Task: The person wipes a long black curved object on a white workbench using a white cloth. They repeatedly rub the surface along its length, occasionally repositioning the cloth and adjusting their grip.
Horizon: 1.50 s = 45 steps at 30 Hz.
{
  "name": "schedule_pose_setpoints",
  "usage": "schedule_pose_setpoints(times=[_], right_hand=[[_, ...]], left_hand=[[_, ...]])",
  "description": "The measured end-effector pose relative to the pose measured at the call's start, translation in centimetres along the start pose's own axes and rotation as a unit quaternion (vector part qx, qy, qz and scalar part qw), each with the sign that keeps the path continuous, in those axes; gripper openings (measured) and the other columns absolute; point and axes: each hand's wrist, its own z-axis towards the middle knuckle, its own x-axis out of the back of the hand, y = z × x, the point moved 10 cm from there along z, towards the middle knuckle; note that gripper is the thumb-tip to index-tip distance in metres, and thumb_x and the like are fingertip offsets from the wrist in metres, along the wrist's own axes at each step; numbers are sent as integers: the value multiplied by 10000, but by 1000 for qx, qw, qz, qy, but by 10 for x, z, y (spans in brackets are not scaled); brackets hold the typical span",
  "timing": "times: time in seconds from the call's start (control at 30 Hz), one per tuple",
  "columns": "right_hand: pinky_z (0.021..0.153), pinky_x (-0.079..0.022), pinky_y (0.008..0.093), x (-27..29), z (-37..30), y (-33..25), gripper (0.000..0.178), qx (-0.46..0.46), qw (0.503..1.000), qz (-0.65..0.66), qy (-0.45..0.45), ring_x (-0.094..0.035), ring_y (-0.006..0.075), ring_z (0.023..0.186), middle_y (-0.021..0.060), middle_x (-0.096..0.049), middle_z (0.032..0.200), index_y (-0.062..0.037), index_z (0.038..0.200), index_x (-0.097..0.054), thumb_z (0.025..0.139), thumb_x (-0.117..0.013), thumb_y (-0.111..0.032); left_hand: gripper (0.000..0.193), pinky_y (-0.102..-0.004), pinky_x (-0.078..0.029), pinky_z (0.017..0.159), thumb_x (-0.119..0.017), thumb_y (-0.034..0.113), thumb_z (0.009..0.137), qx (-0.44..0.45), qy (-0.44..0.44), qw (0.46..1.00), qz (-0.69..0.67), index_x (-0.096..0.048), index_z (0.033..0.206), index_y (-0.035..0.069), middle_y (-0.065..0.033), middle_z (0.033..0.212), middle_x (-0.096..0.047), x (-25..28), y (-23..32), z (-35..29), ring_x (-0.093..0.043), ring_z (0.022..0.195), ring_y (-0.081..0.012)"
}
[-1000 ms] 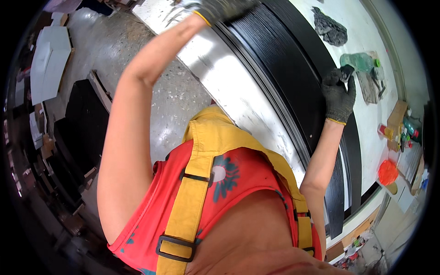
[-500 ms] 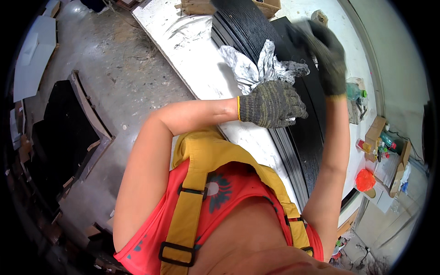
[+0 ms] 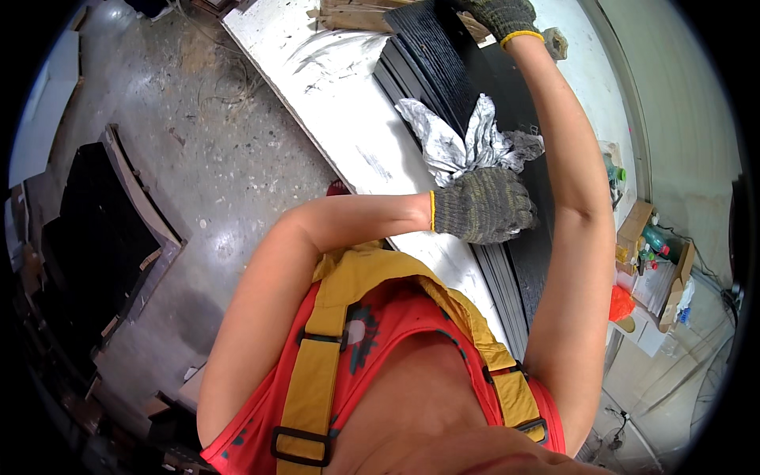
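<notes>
A stack of long black wood-grained boards lies across the white table. My left hand, in a dark grey knitted glove with a yellow cuff, rests on the boards. Its fingers are curled round a crumpled grey-white rag, and most of the cloth spreads out beyond the hand. My right hand, gloved alike, reaches to the far end of the stack at the upper edge of the picture. Its fingers are partly cut off there, so their grip is hidden.
The white table carries a cardboard box at its far end and a small stone-like lump. Bottles and an open carton stand right. Black curved panels lie on the floor to the left.
My right hand has moved from above the boards' right side to their far end. My left hand stays on the rag, shifting slightly in the picture along with the whole view.
</notes>
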Motion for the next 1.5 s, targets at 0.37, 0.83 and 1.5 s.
schedule_pose_setpoints(times=[0.37, 0.83, 1.5], right_hand=[[803, -530, 408, -12, -54, -104, 497, 220, 951, 154, -153, -703, 355, 872, 221, -719, 947, -27, 1015, -741, 880, -632, -492], [793, -544, 364, -52, -90, -129, 475, 178, 952, 129, -212, -696, 248, 796, 143, -723, 989, -145, 1170, -730, 873, -678, -511], [836, -521, 447, 3, -43, 29, 516, -78, 996, 53, 8, -685, 394, 924, 244, -707, 959, -60, 1023, -745, 854, -617, -530]], left_hand=[[332, -443, -484, 880, -617, 249, 829, 2, -10, 1000, -3, -644, 1145, 149, -90, 1094, -650, 3, -4, 2, -623, 1007, -278], [315, -397, -481, 905, -539, 280, 906, 20, 113, 993, 3, -620, 1184, 154, -48, 1052, -665, 11, -16, 1, -629, 1008, -272], [793, -452, -553, 723, -660, 424, 890, 297, -137, 938, -112, -287, 1561, 225, -135, 908, -729, 61, -90, -85, -703, 770, -331]])
